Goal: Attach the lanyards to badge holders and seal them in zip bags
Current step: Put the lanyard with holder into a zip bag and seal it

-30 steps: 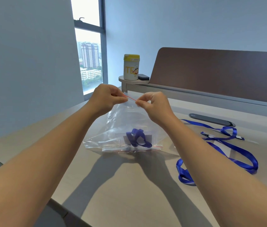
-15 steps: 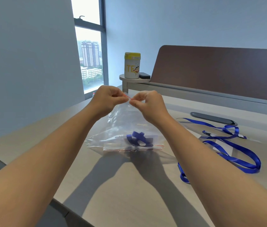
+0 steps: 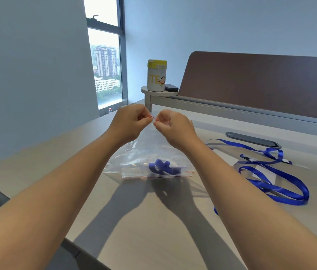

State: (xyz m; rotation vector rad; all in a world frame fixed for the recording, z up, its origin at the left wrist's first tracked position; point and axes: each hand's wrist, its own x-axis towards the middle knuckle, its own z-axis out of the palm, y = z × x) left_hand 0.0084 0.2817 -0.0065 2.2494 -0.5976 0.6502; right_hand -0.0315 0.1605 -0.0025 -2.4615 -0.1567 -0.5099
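Fingers of left hand [image 3: 128, 123] and right hand [image 3: 173, 126] pinch one clear, crinkled zip bag [image 3: 146, 152] holding one coiled blue lanyard [image 3: 162, 166].

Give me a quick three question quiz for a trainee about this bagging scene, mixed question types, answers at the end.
1. True or false: both the left hand and the right hand pinch the zip bag at its red zip strip.
2. What lies inside the bag?
A. a blue lanyard
B. a pen
C. nothing
3. Fill in: loose lanyards lie on the table to the person's ____.

Key: 1 true; 2 A; 3 right.
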